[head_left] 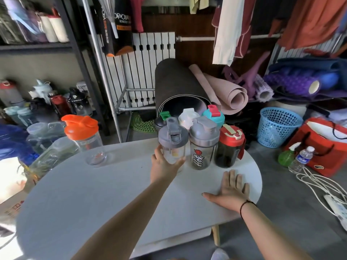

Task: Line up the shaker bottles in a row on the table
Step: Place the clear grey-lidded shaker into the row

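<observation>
Right hand point(231, 192) flat, open on table point(93, 194); left hand point(164, 166) gripping upright grey-lidded shaker point(172, 143).

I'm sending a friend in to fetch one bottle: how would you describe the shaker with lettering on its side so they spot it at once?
Go to the white oval table and look at the cluster of bottles at its far edge. In the front row of three, the lettered shaker stands in the middle, between a clear shaker held by the left hand and a red-lidded dark bottle. Only it has white script on smoky plastic.
</observation>
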Available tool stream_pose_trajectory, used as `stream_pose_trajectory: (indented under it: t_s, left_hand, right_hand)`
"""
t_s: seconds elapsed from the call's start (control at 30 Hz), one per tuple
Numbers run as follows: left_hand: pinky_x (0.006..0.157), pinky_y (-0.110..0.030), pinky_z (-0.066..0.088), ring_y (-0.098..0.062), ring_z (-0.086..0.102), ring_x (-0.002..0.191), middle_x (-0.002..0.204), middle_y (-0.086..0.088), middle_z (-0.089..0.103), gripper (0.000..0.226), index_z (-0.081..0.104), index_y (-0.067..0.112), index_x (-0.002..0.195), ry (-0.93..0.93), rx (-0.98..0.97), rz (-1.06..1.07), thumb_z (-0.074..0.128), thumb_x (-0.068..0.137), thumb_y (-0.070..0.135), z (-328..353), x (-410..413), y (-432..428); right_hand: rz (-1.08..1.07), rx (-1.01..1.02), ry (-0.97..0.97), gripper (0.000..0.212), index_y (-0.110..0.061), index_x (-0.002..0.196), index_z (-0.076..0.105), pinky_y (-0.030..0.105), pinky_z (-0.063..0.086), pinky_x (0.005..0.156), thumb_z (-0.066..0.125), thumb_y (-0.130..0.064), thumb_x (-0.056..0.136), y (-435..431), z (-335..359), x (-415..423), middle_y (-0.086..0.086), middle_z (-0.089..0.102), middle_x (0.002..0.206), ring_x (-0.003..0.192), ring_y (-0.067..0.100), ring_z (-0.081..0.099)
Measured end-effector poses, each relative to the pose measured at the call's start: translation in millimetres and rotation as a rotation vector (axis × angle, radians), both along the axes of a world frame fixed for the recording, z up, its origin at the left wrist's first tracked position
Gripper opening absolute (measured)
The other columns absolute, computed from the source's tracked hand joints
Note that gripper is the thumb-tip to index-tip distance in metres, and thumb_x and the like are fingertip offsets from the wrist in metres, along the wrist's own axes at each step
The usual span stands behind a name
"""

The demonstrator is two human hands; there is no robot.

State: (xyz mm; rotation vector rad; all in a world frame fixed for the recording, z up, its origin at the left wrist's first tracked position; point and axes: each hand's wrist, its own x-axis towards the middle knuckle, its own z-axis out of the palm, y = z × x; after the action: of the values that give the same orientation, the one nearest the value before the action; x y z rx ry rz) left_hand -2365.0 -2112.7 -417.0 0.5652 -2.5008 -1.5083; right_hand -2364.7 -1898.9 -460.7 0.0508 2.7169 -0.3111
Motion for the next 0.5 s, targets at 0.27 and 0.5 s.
stream_pose_trajectory:
  t_s: [0.27, 0.5]
  left_hand:
    - [0.099, -0.039, 0.054, -0.033, 0.055, 0.14, 0.16, -0.01, 0.045, 0.104, 0.016, 0.03, 0.169, -0.047, 0.057, -0.106, 0.083, 0.089, 0.043, -2, 13, -42]
    - [0.102, -0.045, 0.056, -0.041, 0.071, 0.117, 0.133, -0.022, 0.071, 0.05, 0.062, 0.004, 0.134, -0.116, 0.128, 0.275, 0.079, 0.095, 0.03, -12, 53, -127]
  right_hand:
    - [-0.012, 0.014, -0.004, 0.126, -0.012, 0.148, -0.019, 0.052, -0.008, 0.116, 0.042, -0.086, 0.067, -4, 5, 4, 0.011, -0.026, 0.157, 0.144, 0.033, -0.023]
    - [-0.002, 0.074, -0.097, 0.111, -0.014, 0.151, -0.013, 0.059, -0.002, 0.115, 0.032, -0.082, 0.076, -23, 14, 24, 0.012, -0.02, 0.158, 0.145, 0.037, -0.015]
